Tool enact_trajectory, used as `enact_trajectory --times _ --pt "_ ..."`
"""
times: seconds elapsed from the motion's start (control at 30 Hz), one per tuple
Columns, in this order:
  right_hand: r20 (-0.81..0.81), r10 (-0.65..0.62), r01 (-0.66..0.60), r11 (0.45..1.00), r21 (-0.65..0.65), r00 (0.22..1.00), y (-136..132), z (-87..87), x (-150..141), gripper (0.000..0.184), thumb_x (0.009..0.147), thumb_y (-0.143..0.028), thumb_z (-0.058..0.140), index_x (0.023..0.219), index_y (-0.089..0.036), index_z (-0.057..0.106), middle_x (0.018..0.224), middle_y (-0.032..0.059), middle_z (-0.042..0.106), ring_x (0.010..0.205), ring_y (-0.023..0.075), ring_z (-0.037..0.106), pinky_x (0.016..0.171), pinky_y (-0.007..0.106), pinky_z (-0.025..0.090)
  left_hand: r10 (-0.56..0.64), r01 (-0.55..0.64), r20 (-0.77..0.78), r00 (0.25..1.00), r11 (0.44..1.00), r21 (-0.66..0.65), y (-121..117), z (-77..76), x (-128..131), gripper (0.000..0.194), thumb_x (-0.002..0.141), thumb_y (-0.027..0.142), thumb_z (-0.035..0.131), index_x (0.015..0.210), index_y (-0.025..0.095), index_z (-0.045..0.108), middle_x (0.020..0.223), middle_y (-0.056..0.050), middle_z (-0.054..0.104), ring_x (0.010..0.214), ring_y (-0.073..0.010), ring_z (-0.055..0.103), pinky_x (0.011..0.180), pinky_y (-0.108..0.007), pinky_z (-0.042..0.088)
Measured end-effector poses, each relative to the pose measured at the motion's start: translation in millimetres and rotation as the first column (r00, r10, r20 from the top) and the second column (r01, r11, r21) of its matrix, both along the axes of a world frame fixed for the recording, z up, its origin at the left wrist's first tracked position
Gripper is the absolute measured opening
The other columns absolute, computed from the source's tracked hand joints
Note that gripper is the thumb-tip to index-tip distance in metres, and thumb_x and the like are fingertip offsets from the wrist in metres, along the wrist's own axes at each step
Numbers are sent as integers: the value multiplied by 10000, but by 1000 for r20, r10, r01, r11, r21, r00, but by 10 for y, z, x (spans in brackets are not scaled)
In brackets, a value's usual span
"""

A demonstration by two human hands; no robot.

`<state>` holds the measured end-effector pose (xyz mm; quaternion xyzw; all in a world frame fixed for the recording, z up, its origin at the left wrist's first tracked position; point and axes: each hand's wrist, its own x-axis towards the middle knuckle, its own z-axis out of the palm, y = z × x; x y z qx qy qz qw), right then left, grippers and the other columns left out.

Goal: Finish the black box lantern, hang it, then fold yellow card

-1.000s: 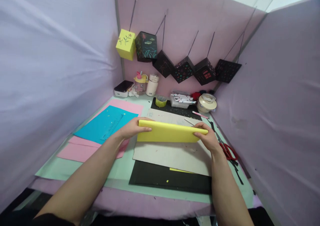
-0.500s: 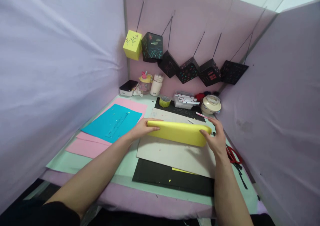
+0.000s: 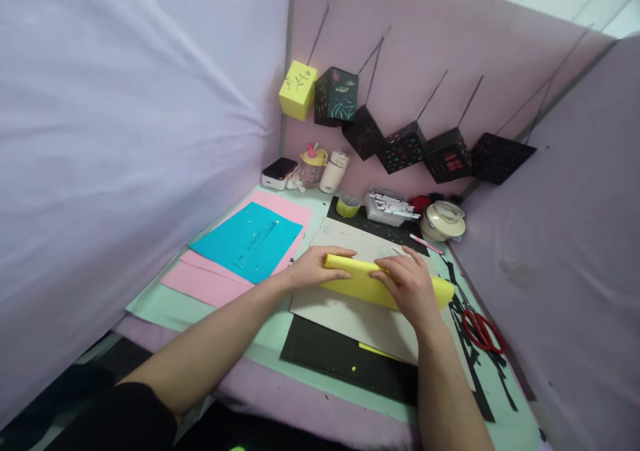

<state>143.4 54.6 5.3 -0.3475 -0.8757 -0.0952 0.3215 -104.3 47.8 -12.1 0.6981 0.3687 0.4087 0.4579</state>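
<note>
A folded sheet of yellow paper (image 3: pixel 360 284) is held between my two hands, its fold along the top edge. My left hand (image 3: pixel 320 268) grips the left end, thumb in front and fingers behind. With thumb and fingers pinched on the top edge near the middle, my right hand (image 3: pixel 405 281) covers part of the sheet; the right end sticks out beyond it. Beneath the paper lies a grey-white board (image 3: pixel 345 314), over a black sheet (image 3: pixel 325 358) with a yellow strip showing at the board's edge.
Red-handled scissors (image 3: pixel 483 331) lie at the right among black paper strips. A blue sheet (image 3: pixel 255 238) rests on pink paper (image 3: pixel 200 281) at the left. Yellow tape (image 3: pixel 349 206), a box of pens (image 3: pixel 390 208) and a lidded bowl (image 3: pixel 443 222) stand behind. Decorated paper boxes (image 3: pixel 335 96) hang above.
My right hand has slid leftward along the top edge, from the paper's right end to near its middle. The left hand keeps its hold on the left end. The view has shifted.
</note>
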Motion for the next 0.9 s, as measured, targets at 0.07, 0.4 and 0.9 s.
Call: enact_trajectory --times 0.07,0.4,0.9 --pt "-10 8 -8 1000 7 1000 -12 -7 6 146 909 -377 590 929 -250 658 832 12 724 775 175 661 1041 436 361 -2 1 51 999 1000 15 -12 12 -14 515 734 357 754 1217 214 646 1216 -69 680 1149 -234 606 1002 -352 446" --pt "-60 21 -22 1000 -12 998 -41 -59 42 127 900 -377 600 899 -267 665 797 -5 718 731 171 662 1062 451 353 -2 3 17 1000 998 -55 -24 -18 0 318 819 359 652 1092 214 726 1169 -45 705 1090 -229 641 899 -297 483" --pt "-63 26 -24 999 26 998 -80 -37 48 106 898 -341 613 845 -252 641 754 -12 708 687 161 653 1047 441 357 -74 76 -69 995 997 31 -59 -6 -34 404 937 468 464 1166 235 701 1214 -42 682 1082 -230 638 915 -281 456"
